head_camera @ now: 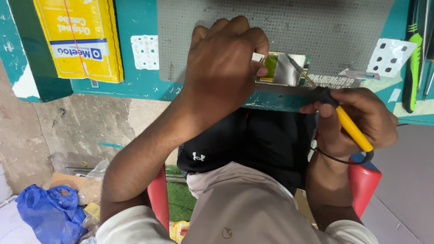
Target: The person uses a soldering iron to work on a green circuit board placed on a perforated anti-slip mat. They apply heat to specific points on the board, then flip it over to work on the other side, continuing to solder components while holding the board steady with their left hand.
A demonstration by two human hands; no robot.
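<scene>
Yellow rectangular package point(79, 38) with white-and-blue label band point(77, 49), well left of left hand point(224, 63), up on teal bench. Blue plastic bag point(49, 214) far below-left of same hand, on floor.

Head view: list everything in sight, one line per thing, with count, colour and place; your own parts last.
soldering iron: 1, yellow and black, in the right hand, tip at the board
circuit board: 1, green with a silver shield, on the grey mat
grey mat: 1, grey, dotted, on the teal bench
teal bench: 1, top of view
yellow packet: 1, bench, top left
screwdriver: 1, green and black, far right
blue bag: 1, floor, lower left
red stool: 1, under the person
left hand: 1, holding the board's left edge
right hand: 1, grip closed on the iron
</scene>
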